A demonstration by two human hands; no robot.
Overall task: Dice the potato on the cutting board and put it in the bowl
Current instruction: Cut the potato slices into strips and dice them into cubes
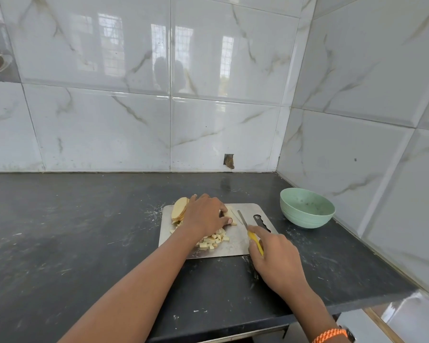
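Here, potato (229, 214) under left hand (204, 215).

Dark stone counter (72, 231), marbled white wall tiles (97, 125), orange braided wristband (328, 334)

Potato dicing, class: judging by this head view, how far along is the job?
Done: a pile of diced cubes lies on the steel cutting board. In hand: the left hand holds down potato strips, while the right hand grips the yellow-handled knife. Left: a stack of uncut slices, and the green bowl holds no potato yet.
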